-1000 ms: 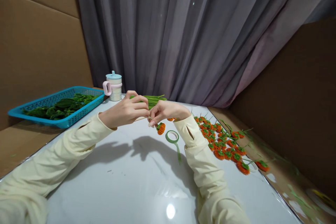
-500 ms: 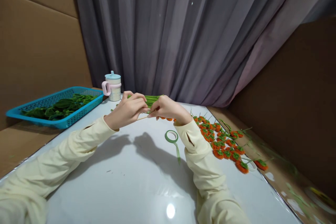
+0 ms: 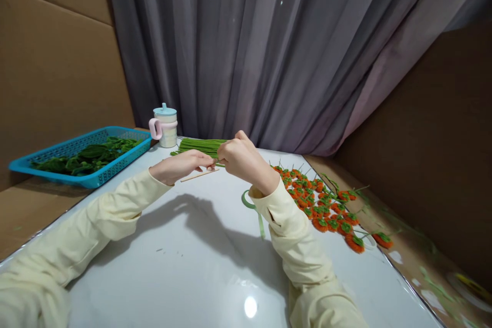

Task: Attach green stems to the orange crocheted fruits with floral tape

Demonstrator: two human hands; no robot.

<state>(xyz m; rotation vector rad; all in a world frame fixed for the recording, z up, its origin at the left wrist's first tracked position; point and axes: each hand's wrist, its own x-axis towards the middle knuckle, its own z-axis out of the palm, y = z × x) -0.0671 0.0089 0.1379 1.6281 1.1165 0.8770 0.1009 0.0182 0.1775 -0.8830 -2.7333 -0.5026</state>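
My left hand (image 3: 182,165) and my right hand (image 3: 246,161) meet fingertip to fingertip above the middle of the white table (image 3: 165,287). Both are closed in a pinch; whatever is between the fingers is too small to make out. A thin wooden stick (image 3: 196,176) shows just under my left fingers; I cannot tell whether it is held or lies on the table. Behind my hands lies a bundle of green stems (image 3: 198,145). Below my right wrist is a roll of green tape (image 3: 246,202), partly covered by my sleeve, its loose tail trailing toward me.
Several orange and green fuzzy flower heads (image 3: 303,197) spread along the table's right side. At left stands a blue basket (image 3: 98,180) of green leaves, with a lidded cup (image 3: 168,130) beside it. A grey curtain (image 3: 238,51) hangs behind, between cardboard walls.
My left hand has flattened and its raised fingers have come down, uncovering more of the stick and stems. The right hand has turned upward and its sleeve now overlaps the tape roll.
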